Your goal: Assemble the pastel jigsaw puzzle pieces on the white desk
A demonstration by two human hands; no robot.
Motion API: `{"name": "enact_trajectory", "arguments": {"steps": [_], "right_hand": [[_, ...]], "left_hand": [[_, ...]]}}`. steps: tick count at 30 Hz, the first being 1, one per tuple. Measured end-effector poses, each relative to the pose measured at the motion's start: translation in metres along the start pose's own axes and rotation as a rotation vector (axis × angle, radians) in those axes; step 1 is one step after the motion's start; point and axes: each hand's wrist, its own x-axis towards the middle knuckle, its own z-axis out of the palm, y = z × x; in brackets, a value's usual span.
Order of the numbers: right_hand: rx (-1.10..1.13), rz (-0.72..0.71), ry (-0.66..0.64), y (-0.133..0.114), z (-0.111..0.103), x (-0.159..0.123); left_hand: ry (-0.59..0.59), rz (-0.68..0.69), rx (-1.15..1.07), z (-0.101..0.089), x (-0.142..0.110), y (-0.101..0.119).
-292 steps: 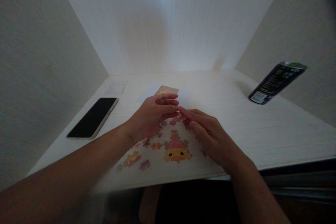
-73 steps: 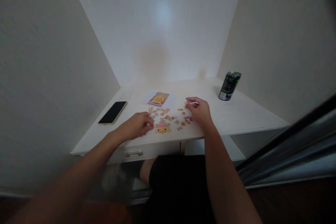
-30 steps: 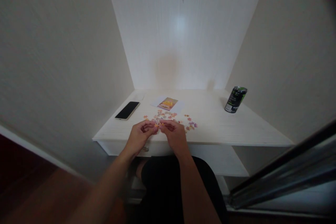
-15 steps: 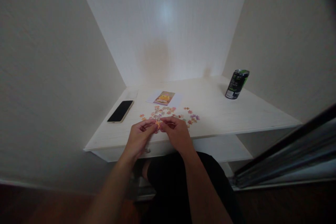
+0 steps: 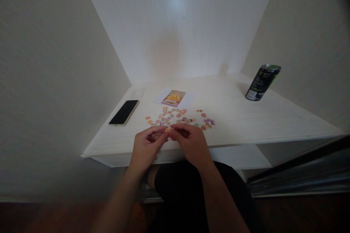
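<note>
Just above the front edge of the white desk, my left hand [image 5: 149,143] and my right hand [image 5: 190,140] meet at the fingertips. Both pinch small orange-yellow jigsaw puzzle pieces [image 5: 168,130] between thumb and fingers; whether they are joined is too small to tell. Beyond my hands, several loose puzzle pieces [image 5: 165,120] in orange, pink, grey and purple lie scattered. Some of them are hidden behind my fingers. Farther back lies a picture card [image 5: 174,98] with a yellow figure, on a white sheet [image 5: 189,99].
A phone [image 5: 124,113] with a dark screen lies at the desk's left side. Toward the back right stands a black and green drink can [image 5: 263,83]. Walls enclose the desk [image 5: 235,123] on the left, back and right. My knees are beneath it.
The view has shifted slightly, so the can appears farther right. My hands stay together at the fingertips, still pinching the orange-yellow pieces, with a small change in finger position.
</note>
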Motion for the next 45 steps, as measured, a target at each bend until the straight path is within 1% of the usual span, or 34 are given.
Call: {"name": "enact_trajectory", "arguments": {"steps": [5,7,8,9,10,11,13,16,17,19,22,28,34,37,41,45], "right_hand": [[-0.035,-0.003,-0.015,-0.004,-0.001,-0.002],[-0.035,0.011,-0.002,-0.007,-0.003,-0.003],[-0.025,0.015,0.017,-0.008,-0.005,-0.004],[-0.012,0.015,0.041,-0.01,-0.008,-0.004],[0.001,0.009,0.069,-0.011,-0.01,-0.004],[0.014,0.002,0.093,-0.012,-0.013,-0.004],[0.024,-0.008,0.13,-0.014,-0.02,-0.004],[0.021,-0.01,0.162,-0.015,-0.026,-0.004],[0.019,-0.013,0.169,-0.016,-0.028,-0.004],[0.011,-0.021,0.181,-0.015,-0.028,-0.005],[-0.005,-0.033,0.191,-0.015,-0.028,-0.005],[-0.046,-0.041,0.196,-0.013,-0.029,-0.005],[-0.085,-0.056,0.208,-0.015,-0.032,-0.006],[-0.08,-0.061,0.215,-0.015,-0.033,-0.006],[-0.076,-0.063,0.225,-0.012,-0.035,-0.006],[-0.084,-0.069,0.222,-0.012,-0.037,-0.006]], "left_hand": [[0.029,0.002,0.056,0.004,-0.004,0.006],[0.08,0.0,0.085,-0.002,-0.005,0.013],[0.123,0.002,0.113,-0.009,-0.005,0.017],[0.169,0.006,0.143,-0.018,-0.005,0.021],[0.206,-0.008,0.21,-0.03,-0.004,0.026],[0.264,0.006,0.254,-0.043,-0.003,0.03],[0.236,-0.055,0.367,-0.073,0.001,0.036],[0.212,-0.245,0.464,-0.114,0.007,0.04],[0.205,-0.283,0.476,-0.123,0.009,0.04],[0.17,-0.352,0.489,-0.136,0.012,0.038],[0.096,-0.408,0.51,-0.141,0.016,0.035],[0.0,-0.396,0.53,-0.137,0.024,0.03],[-0.015,-0.338,0.586,-0.139,0.023,0.028],[-0.02,-0.299,0.652,-0.142,0.023,0.024],[-0.056,-0.248,0.723,-0.149,0.022,0.017],[-0.065,-0.202,0.784,-0.152,0.018,0.016]]}}
